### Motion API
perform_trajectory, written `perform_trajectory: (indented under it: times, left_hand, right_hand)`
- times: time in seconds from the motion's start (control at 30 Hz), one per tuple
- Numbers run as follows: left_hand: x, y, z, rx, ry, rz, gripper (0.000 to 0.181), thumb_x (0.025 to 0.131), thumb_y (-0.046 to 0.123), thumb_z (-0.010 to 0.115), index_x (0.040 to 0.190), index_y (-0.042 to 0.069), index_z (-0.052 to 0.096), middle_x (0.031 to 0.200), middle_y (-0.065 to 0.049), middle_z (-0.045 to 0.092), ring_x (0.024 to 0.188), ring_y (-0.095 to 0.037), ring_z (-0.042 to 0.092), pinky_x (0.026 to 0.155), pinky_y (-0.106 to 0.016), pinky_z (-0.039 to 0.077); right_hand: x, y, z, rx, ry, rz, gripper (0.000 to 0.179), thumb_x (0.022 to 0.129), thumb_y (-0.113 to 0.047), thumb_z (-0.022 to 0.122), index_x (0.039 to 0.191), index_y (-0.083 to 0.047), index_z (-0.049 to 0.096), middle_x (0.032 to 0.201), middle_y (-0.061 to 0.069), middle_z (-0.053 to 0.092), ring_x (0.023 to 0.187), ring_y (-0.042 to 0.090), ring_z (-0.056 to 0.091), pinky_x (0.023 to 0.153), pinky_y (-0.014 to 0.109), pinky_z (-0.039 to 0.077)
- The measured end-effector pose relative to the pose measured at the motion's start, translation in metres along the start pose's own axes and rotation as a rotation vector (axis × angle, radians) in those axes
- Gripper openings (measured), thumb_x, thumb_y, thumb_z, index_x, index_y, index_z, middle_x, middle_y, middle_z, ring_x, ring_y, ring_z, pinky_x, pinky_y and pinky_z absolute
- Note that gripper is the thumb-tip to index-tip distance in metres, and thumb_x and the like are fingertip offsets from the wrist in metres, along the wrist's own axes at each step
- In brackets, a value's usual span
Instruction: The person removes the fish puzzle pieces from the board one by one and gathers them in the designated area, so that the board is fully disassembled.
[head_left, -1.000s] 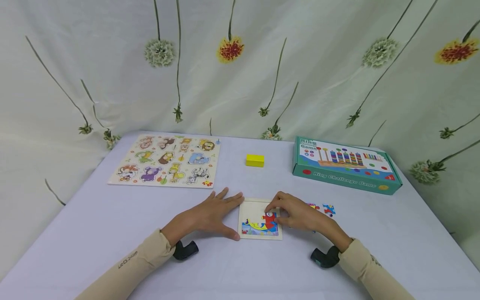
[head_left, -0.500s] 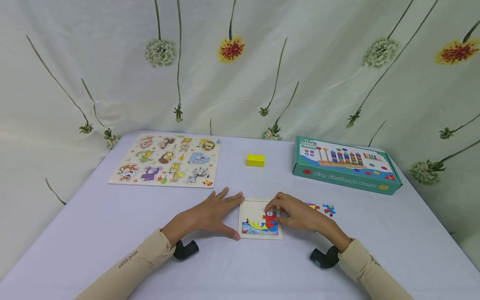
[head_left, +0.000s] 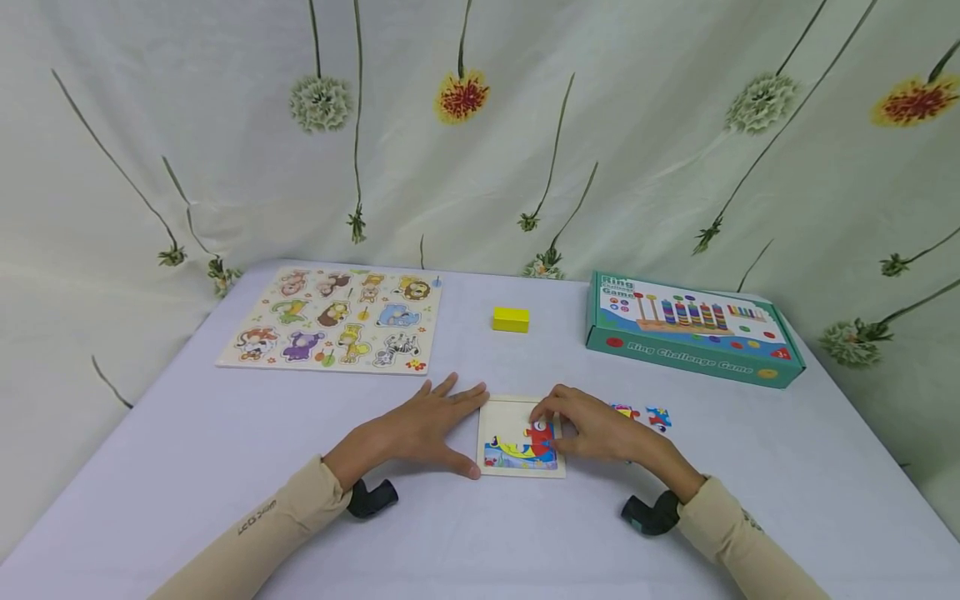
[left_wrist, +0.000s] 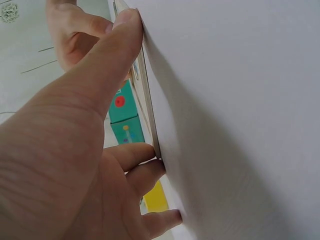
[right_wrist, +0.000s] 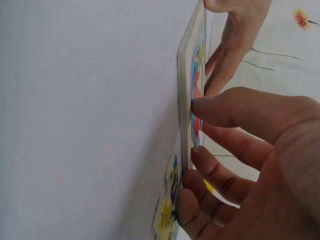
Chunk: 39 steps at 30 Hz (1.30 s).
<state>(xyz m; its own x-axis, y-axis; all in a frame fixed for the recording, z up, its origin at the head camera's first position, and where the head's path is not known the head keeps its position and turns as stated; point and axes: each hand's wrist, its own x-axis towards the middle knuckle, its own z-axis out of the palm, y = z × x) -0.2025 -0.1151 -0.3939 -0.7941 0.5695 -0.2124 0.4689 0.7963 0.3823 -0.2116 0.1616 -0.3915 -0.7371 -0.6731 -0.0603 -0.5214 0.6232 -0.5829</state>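
A small square wooden puzzle board (head_left: pixel 521 476) lies flat on the white table, its lower part filled with blue, yellow and red picture pieces. My left hand (head_left: pixel 423 427) rests along the board's left edge, fingers spread, thumb (left_wrist: pixel 131 25) at the near corner. Over the board's right side, my right hand (head_left: pixel 596 427) pinches a red and blue puzzle piece (right_wrist: pixel 196 137) between thumb and fingers. In the right wrist view this piece stands slightly proud of the board's rim. The fingers partly cover it.
Loose puzzle pieces (head_left: pixel 659 418) lie right of the board, some partly behind my right hand. Farther back are a yellow block (head_left: pixel 511 320), an animal puzzle board (head_left: pixel 345 329) at left and a green Ring Challenge Game box (head_left: pixel 693 333) at right. A flowered cloth hangs behind.
My right fingers and thumb shift very slightly at the red puzzle piece. The left hand and the board stay in place.
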Motion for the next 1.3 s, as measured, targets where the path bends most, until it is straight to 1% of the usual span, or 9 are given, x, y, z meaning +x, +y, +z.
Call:
perform_trajectory:
  times: [0.27,0.4,0.57,0.83,1.1,1.3]
  left_hand:
    - [-0.0001,0.0,-0.0006,0.003,-0.004,-0.003,0.104,0.069,0.063,0.075,0.152,0.023,0.028,0.158,0.009,0.022,0.148,-0.029,0.003,0.118,-0.053,0.004]
    - [-0.0002,0.0004,-0.0007,0.004,-0.004,-0.009,0.103,0.069,0.062,0.076,0.152,0.023,0.028,0.158,0.009,0.022,0.148,-0.028,0.004,0.118,-0.053,0.004]
    - [-0.0008,0.0009,-0.0012,0.004,-0.007,-0.013,0.104,0.069,0.062,0.076,0.152,0.024,0.028,0.158,0.009,0.022,0.148,-0.028,0.003,0.118,-0.052,0.005]
    - [-0.0012,0.0015,-0.0024,0.007,-0.01,-0.009,0.103,0.07,0.061,0.075,0.152,0.023,0.028,0.158,0.009,0.021,0.148,-0.028,0.003,0.118,-0.053,0.004]
    - [-0.0013,0.0018,-0.0033,-0.003,-0.014,-0.006,0.103,0.07,0.061,0.075,0.152,0.023,0.028,0.159,0.009,0.021,0.148,-0.028,0.002,0.118,-0.053,0.004]
    - [-0.0012,0.0017,-0.003,-0.001,-0.017,-0.007,0.102,0.07,0.061,0.075,0.152,0.023,0.028,0.159,0.009,0.02,0.148,-0.028,0.002,0.118,-0.053,0.003]
  right_hand:
    - [-0.0006,-0.0011,-0.0002,-0.016,-0.004,0.005,0.034,0.081,-0.013,0.073,0.113,-0.016,0.061,0.097,-0.006,0.055,0.089,0.014,0.049,0.076,0.026,0.047]
    - [-0.0005,-0.0015,-0.0003,-0.008,-0.014,0.007,0.035,0.082,-0.013,0.073,0.114,-0.016,0.06,0.097,-0.006,0.054,0.091,0.014,0.049,0.077,0.026,0.048]
    - [-0.001,-0.0021,-0.0002,0.001,-0.02,0.014,0.036,0.082,-0.012,0.072,0.116,-0.016,0.061,0.097,-0.006,0.054,0.091,0.014,0.049,0.079,0.027,0.048]
    - [-0.0012,-0.002,-0.0003,-0.006,-0.019,-0.002,0.036,0.084,-0.009,0.07,0.119,-0.014,0.062,0.1,-0.006,0.055,0.091,0.013,0.049,0.079,0.027,0.048]
    - [-0.0015,-0.0022,-0.0014,-0.011,-0.012,0.013,0.035,0.085,-0.011,0.071,0.119,-0.011,0.063,0.099,-0.006,0.055,0.087,0.013,0.049,0.074,0.024,0.047]
    - [-0.0039,-0.0002,-0.0045,0.013,-0.013,0.014,0.035,0.087,-0.015,0.07,0.12,-0.014,0.061,0.101,-0.006,0.056,0.09,0.014,0.05,0.076,0.025,0.049]
